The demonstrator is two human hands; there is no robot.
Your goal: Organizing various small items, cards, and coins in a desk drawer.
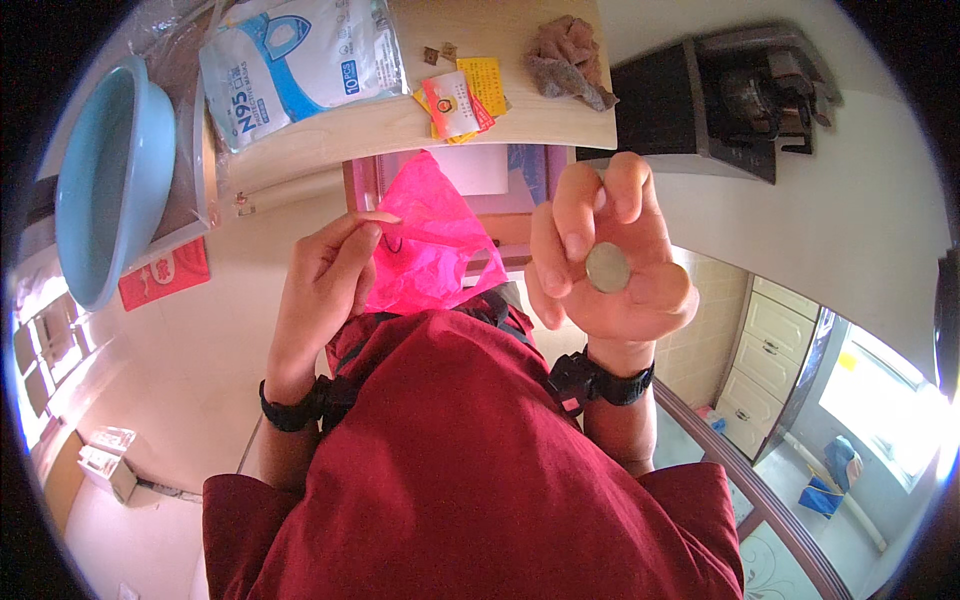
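My left hand (335, 275) is closed in a pinch on the edge of a bright pink plastic bag (430, 235). The thin, crumpled bag hangs in front of my dark red shirt, below the table edge. My right hand (625, 250) is raised palm up to the right of the bag, apart from it. A round silvery coin (607, 267) rests in that palm by the thumb, with the fingers curled over beside it. Dark bands circle both wrists.
On the wooden table (330, 140) ahead lie a white-and-blue mask packet (310, 60), red and yellow packets (462, 100) and a crumpled brownish cloth (570, 60). A light blue basin (115, 185) stands at the left. An open drawer (515, 225) sits under the tabletop.
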